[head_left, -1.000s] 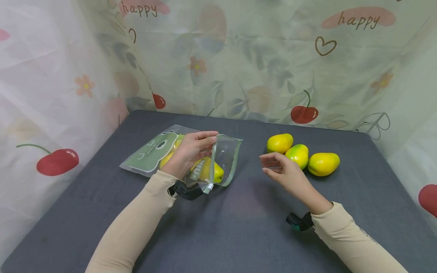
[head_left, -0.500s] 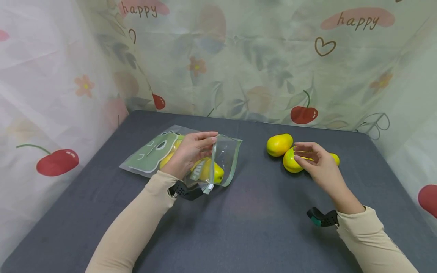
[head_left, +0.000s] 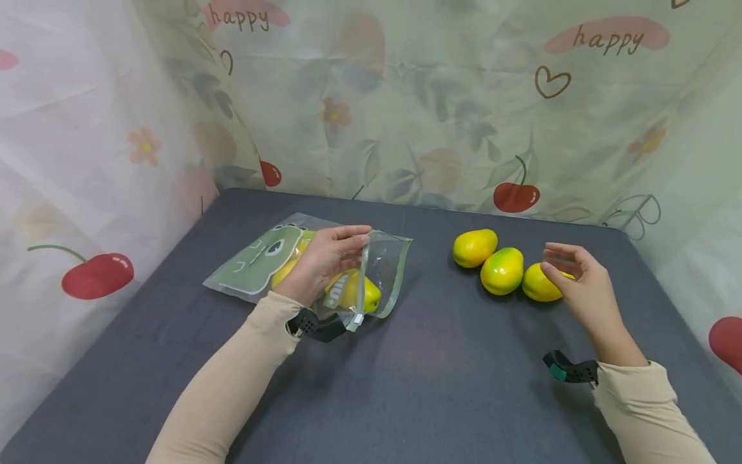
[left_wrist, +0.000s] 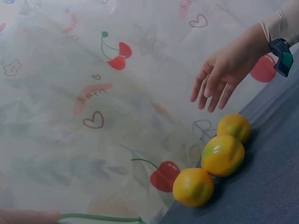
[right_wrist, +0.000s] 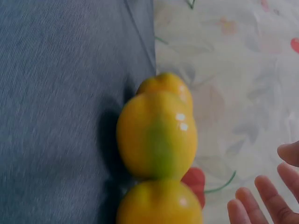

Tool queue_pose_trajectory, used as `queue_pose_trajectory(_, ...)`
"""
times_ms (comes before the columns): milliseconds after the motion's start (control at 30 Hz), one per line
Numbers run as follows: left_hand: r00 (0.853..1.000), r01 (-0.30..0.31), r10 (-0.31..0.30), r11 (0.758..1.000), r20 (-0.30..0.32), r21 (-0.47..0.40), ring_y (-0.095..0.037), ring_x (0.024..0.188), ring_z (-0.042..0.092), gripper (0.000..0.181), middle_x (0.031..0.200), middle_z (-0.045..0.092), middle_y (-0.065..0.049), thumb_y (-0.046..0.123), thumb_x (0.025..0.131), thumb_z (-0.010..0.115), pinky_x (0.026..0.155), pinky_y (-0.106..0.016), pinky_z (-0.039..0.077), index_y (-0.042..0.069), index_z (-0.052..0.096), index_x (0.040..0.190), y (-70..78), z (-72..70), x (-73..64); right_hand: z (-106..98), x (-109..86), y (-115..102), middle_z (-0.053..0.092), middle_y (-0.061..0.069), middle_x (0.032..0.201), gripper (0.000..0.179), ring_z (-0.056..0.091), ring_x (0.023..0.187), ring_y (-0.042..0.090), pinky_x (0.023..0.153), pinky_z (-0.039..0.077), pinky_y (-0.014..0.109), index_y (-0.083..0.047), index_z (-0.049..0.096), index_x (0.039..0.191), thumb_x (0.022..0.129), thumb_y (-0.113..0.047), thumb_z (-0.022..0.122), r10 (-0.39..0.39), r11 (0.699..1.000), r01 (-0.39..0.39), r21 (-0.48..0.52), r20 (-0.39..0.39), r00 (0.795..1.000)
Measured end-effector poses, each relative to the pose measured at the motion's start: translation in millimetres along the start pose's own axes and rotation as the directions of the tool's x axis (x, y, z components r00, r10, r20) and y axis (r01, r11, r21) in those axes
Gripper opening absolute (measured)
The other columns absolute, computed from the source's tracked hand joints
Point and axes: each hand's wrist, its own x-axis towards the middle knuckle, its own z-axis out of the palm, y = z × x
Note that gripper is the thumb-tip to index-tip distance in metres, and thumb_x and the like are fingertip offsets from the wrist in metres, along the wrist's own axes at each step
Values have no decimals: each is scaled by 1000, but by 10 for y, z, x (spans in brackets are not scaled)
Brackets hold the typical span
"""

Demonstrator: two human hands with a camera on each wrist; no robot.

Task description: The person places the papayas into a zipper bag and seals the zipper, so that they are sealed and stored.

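My left hand [head_left: 324,261] pinches the upper edge of a clear zip bag [head_left: 246,261] with a green cartoon animal face. The bag lies on its side, mouth to the right, with yellow mangoes [head_left: 373,296] inside, partly hidden by the hand and the print. Three yellow-green mangoes sit on the table at right: a far one [head_left: 475,248], a middle one [head_left: 502,272] and a right one [head_left: 539,283]. My right hand [head_left: 591,290], fingers loosely bent and holding nothing, hovers by the right mango and partly covers it; the left wrist view shows the hand [left_wrist: 231,67] above the fruit.
A dark grey cloth [head_left: 423,386] covers the table. Patterned curtains [head_left: 400,96] stand behind it and along both sides. The zip slider [head_left: 356,318] hangs at the near corner of the bag's mouth.
My right hand has moved right, from left of the mangoes to the rightmost one. The middle mango has shifted slightly toward me. My left hand and the bag stay in place.
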Motion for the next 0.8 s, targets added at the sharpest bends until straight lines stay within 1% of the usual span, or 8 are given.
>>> queue_pose_trajectory(67,1000,3,-3,1000,0,1,-11,72,58,37,85,61,2,13,94,65,68,-21,52,5,62,129,0,1,-4,-13,12,57,51,12,137,53,55,116,16,83,46,17,-11,47,141,97,-40,56,38,999,-38,-20,-4,999)
queue_pose_trajectory(133,1000,4,-4,1000,1,4,-11,73,58,37,86,61,1,14,94,65,68,-21,52,5,61,130,2,2,-10,-25,22,105,49,14,138,55,52,121,29,86,48,27,-10,45,143,97,-39,55,66,997,-66,-38,-8,998)
queue_pose_trajectory(233,1000,5,-5,1000,0,4,-11,74,58,37,87,61,1,14,93,65,69,-22,52,5,61,129,1,4,-9,-42,34,165,46,20,142,58,49,125,38,92,49,46,-5,41,144,98,-37,54,91,994,-91,-55,-5,996)
queue_pose_trajectory(333,1000,7,-7,1000,-2,6,-11,74,58,37,87,61,1,14,93,65,69,-22,52,6,62,129,3,4,-12,-58,42,217,41,25,144,62,46,127,44,92,46,55,-1,36,146,99,-38,53,117,991,-115,-62,17,993)
queue_pose_trajectory(367,1000,7,-7,1000,-3,5,-11,74,58,37,87,61,1,14,93,66,69,-22,52,6,62,129,3,4,-13,-63,44,232,40,27,145,63,45,127,46,93,45,57,0,35,146,99,-38,52,125,990,-124,-64,25,992)
queue_pose_trajectory(600,1000,-1,1,1000,3,9,-11,74,57,37,87,61,2,13,94,64,69,-22,52,5,61,130,5,-2,-13,-86,84,354,35,34,145,69,41,127,52,93,44,59,4,30,147,99,-40,50,188,979,-182,-89,62,980)
queue_pose_trajectory(800,1000,11,-11,1000,-5,16,-12,75,57,35,87,61,1,13,94,65,71,-22,52,7,63,128,2,-7,-9,-80,135,427,31,36,145,73,37,129,54,97,41,62,5,26,148,99,-45,47,209,975,-198,-100,111,972)
